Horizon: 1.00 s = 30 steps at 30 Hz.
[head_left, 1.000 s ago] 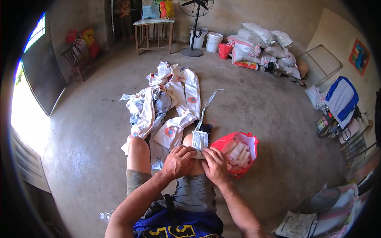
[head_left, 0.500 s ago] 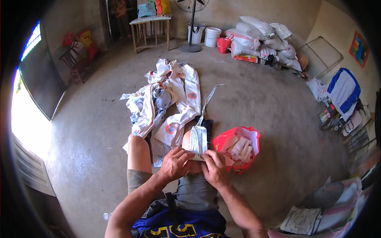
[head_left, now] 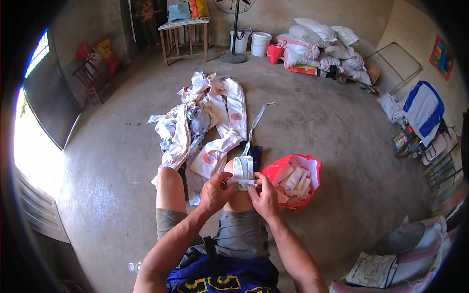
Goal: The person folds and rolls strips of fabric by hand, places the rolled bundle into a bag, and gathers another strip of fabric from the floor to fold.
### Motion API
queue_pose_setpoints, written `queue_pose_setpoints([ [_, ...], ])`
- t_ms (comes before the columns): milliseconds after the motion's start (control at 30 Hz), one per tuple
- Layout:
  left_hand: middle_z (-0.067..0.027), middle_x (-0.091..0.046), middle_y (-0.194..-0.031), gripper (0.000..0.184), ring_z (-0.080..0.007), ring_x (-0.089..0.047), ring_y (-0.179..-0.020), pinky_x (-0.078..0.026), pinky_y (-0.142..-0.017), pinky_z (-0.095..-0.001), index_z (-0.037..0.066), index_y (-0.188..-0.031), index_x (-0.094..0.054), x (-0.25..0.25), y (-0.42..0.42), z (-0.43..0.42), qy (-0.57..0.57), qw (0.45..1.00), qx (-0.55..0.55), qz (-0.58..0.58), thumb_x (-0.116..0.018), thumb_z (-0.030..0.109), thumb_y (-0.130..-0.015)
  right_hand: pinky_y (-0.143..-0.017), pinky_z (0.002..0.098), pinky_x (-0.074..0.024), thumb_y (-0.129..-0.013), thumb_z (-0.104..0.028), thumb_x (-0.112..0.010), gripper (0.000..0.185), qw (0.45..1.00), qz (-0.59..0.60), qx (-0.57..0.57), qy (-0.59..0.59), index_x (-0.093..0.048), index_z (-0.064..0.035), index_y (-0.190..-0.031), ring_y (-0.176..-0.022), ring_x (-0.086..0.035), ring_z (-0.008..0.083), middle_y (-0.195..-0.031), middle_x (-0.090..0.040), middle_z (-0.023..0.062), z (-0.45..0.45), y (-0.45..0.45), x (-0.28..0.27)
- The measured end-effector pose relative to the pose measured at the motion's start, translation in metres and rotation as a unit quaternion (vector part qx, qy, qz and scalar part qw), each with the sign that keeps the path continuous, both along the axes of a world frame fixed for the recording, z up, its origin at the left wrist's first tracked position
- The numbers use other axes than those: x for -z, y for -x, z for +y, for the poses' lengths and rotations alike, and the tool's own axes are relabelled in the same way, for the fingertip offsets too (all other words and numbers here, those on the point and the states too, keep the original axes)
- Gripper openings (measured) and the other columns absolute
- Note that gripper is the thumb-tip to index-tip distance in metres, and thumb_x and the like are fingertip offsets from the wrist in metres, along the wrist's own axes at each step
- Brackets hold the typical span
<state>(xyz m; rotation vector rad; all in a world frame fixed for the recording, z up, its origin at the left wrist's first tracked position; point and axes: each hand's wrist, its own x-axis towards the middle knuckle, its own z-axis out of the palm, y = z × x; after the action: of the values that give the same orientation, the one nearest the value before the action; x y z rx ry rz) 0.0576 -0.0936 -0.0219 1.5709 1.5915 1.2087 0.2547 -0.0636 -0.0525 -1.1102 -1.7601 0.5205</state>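
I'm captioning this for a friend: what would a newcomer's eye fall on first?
Likely the bright red container of pale bundles, on the floor beside the right leg. Next, the sprawling white cloth with round printed marks, further ahead. Then the left hand and right hand, holding pale cloth over that leg.

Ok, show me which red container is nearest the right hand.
The open red container holding pale bundles, just beside the right hand; the red bucket stands far off by the stacked sacks.
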Motion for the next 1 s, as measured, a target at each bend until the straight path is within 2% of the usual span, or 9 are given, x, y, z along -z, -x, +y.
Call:
queue_pose_setpoints([
  [67, -0.0098, -0.072, -0.106, 0.029, -0.0223, -0.069, -0.084, -0.058, -0.076, -0.0359, 0.005, -0.113, -0.074, -0.006, -0.004, 0.0, -0.024, 0.999, -0.019, 0.009, -0.082, 0.016, -0.087, -0.079, 0.0417, -0.0554, -0.093, -0.013, -0.078, 0.046, 0.998, 0.042, -0.011, 0.053, -0.059, -0.001, -0.133, -0.091, -0.068, 0.0313, -0.103, -0.069, 0.0174, 0.005, 0.001, 0.006],
  [133, -0.0088, -0.071, -0.111, 0.027, -0.0265, -0.069, -0.092, -0.058, -0.082, -0.0396, 0.007, -0.11, -0.075, -0.002, -0.003, 0.001, -0.173, 0.97, -0.026, 0.168, -0.082, 0.014, -0.085, -0.076, 0.0392, -0.0568, -0.094, -0.01, -0.078, 0.046, 0.998, 0.032, 0.002, 0.051, -0.059, 0.0, -0.135, -0.084, -0.069, 0.0272, -0.096, -0.07, 0.0144, 0.005, 0.003, 0.006],
  [167, -0.0083, -0.07, -0.113, 0.026, -0.0286, -0.068, -0.096, -0.058, -0.084, -0.0415, 0.008, -0.108, -0.076, 0.0, -0.003, 0.002, -0.247, 0.937, -0.028, 0.245, -0.082, 0.014, -0.084, -0.074, 0.038, -0.0574, -0.094, -0.009, -0.077, 0.046, 0.998, 0.027, 0.012, 0.049, -0.059, 0.0006, -0.136, -0.08, -0.07, 0.0251, -0.092, -0.071, 0.0129, 0.005, 0.005, 0.006],
  [233, -0.0069, -0.07, -0.113, 0.026, -0.0321, -0.067, -0.102, -0.057, -0.088, -0.0443, 0.01, -0.108, -0.076, 0.003, -0.003, 0.0, -0.268, 0.924, 0.013, 0.273, -0.081, 0.012, -0.082, -0.075, 0.0377, -0.0568, -0.094, -0.007, -0.077, 0.045, 1.0, 0.014, 0.021, 0.003, -0.059, -0.0005, -0.134, -0.087, -0.069, 0.0257, -0.102, -0.07, 0.0148, 0.002, 0.006, 0.01],
  [267, -0.0062, -0.071, -0.113, 0.026, -0.0339, -0.066, -0.105, -0.057, -0.09, -0.0457, 0.011, -0.108, -0.076, 0.005, -0.002, -0.002, -0.277, 0.916, 0.032, 0.287, -0.08, 0.012, -0.082, -0.076, 0.0378, -0.0565, -0.094, -0.006, -0.076, 0.044, 1.0, 0.008, 0.02, 0.002, -0.06, -0.0012, -0.134, -0.091, -0.069, 0.0269, -0.107, -0.069, 0.0161, 0.0, 0.007, 0.012],
  [367, -0.0057, -0.071, -0.114, 0.025, -0.0312, -0.068, -0.103, -0.057, -0.091, -0.0443, 0.01, -0.107, -0.076, 0.005, 0.001, -0.002, -0.274, 0.919, 0.049, 0.279, -0.078, 0.01, -0.083, -0.086, 0.0401, -0.0557, -0.092, -0.002, -0.074, 0.04, 0.998, -0.008, 0.035, -0.057, -0.063, -0.0022, -0.13, -0.1, -0.068, 0.0303, -0.117, -0.067, 0.0174, -0.007, 0.009, 0.002],
  [500, -0.0067, -0.071, -0.116, 0.028, -0.0303, -0.069, -0.103, -0.057, -0.093, -0.0439, 0.009, -0.111, -0.075, 0.003, 0.006, -0.001, -0.27, 0.924, 0.076, 0.258, -0.078, 0.01, -0.083, -0.101, 0.0449, -0.0509, -0.088, -0.001, -0.074, 0.035, 0.984, -0.094, 0.001, -0.151, -0.069, -0.0018, -0.123, -0.114, -0.064, 0.0339, -0.129, -0.065, 0.0148, -0.014, 0.007, -0.019],
  [733, -0.0082, -0.07, -0.117, 0.037, -0.0312, -0.068, -0.106, -0.055, -0.095, -0.0446, 0.01, -0.117, -0.071, 0.0, 0.006, -0.003, -0.248, 0.926, 0.082, 0.271, -0.079, 0.015, -0.081, -0.1, 0.0462, -0.0516, -0.089, -0.009, -0.076, 0.037, 0.976, -0.164, -0.057, -0.131, -0.068, -0.0007, -0.124, -0.115, -0.065, 0.0344, -0.127, -0.067, 0.012, -0.011, -0.004, -0.028],
  [1000, -0.007, -0.071, -0.114, 0.035, -0.0296, -0.068, -0.104, -0.055, -0.092, -0.043, 0.01, -0.115, -0.071, -0.005, 0.004, 0.0, -0.272, 0.908, 0.078, 0.31, -0.079, 0.015, -0.082, -0.097, 0.045, -0.0524, -0.089, -0.003, -0.071, 0.029, 0.967, -0.185, -0.05, -0.171, -0.069, -0.0005, -0.118, -0.11, -0.066, 0.0337, -0.121, -0.067, 0.0118, -0.006, -0.005, -0.031],
])
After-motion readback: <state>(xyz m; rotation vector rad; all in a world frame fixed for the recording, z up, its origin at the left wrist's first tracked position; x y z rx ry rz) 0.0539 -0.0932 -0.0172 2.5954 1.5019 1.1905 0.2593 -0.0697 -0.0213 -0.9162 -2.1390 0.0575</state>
